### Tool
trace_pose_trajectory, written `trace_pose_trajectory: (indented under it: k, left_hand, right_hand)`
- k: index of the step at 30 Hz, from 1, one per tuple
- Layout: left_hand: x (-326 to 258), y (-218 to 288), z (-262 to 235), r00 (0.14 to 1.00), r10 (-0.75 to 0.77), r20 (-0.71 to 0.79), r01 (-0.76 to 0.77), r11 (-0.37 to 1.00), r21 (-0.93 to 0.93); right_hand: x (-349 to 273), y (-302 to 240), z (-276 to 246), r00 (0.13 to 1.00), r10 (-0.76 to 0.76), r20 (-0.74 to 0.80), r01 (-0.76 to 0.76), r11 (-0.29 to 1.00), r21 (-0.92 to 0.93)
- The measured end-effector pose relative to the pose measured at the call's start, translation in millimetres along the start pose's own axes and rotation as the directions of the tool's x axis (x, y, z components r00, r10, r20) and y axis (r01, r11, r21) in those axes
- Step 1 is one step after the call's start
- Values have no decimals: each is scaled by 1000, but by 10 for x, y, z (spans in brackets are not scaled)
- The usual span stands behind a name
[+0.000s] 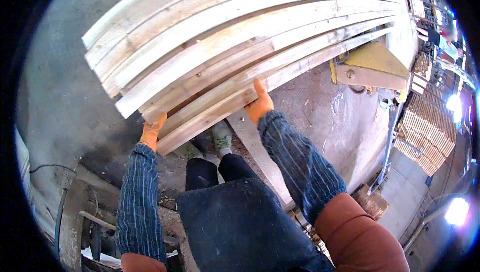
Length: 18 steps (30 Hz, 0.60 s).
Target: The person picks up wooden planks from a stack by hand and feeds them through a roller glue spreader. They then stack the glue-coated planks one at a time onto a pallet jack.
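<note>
Long pale wooden boards (227,37) lie side by side, running from the left centre to the upper right. Along their near side is a squared board (207,117), with both of my orange-gloved hands on it. My left hand (151,131) is closed around its near end, thumb on top. Farther along, my right hand (260,105) grips the same board's near edge, its thumb over the top and its other fingers mostly hidden underneath. A narrow dark gap shows between some of the boards.
A yellow, wedge-shaped metal part (375,64) stands under the boards' far end. Stacked lumber (427,129) sits at the right, beyond a metal rail (387,149). Another person (442,42) is at the far right. A worn metal frame (75,217) stands at lower left.
</note>
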<state>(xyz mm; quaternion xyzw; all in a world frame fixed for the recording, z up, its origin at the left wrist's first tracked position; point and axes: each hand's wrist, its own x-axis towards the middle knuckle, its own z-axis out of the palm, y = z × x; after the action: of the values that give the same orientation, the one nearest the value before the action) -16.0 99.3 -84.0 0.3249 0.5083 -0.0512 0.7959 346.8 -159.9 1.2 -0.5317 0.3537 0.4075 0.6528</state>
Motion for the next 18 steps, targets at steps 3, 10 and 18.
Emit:
trace_pose_trajectory:
  k: [3,10,18]
  left_hand:
    - [-241,295,403,988,-81,-133,107,972,209]
    - [-1032,660,901,985,-154,79,127,952,280]
    - [-1437,742,1118,716,-684,140,636,722,273]
  right_hand:
    - [-74,24,230,960,-10,-279,53,988,146]
    - [-715,-174,-94,953,-224,-202,227,974,-7]
    - [-1459,-219,-436,904,-214,-371,241,970,28]
